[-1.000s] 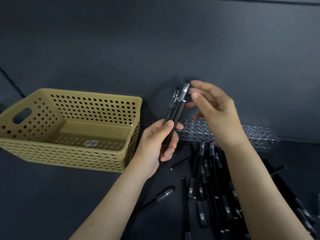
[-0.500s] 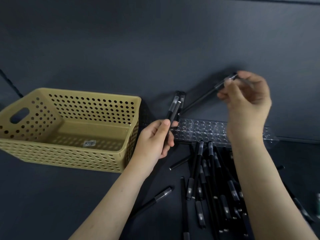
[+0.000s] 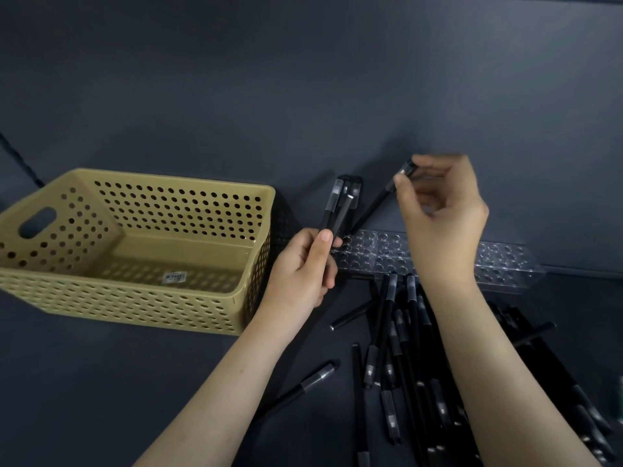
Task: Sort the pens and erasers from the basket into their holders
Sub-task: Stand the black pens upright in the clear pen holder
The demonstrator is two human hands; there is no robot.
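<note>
One pen (image 3: 372,205) is pinched near its capped upper end between the thumb and fingertips of the right hand (image 3: 445,214). It slants down and to the left, so that its lower tip sits at the far-left holes of the clear holder (image 3: 505,264); whether the tip is already inside a hole cannot be told. The step is judged best done by bringing the pen upright over a single hole before it is lowered, so the tip is not dragged across neighbouring rims. A small bundle of pens (image 3: 337,207) is gripped upright in the curled fingers of the left hand (image 3: 300,274), just left of that hole, and is best kept tilted away. Open room is found rightward along the holder, whose holes appear unfilled. Its near edge is crowded by a heap of loose pens (image 3: 404,348) on the table (image 3: 101,399), and the basket (image 3: 135,308) stands close on the left.
</note>
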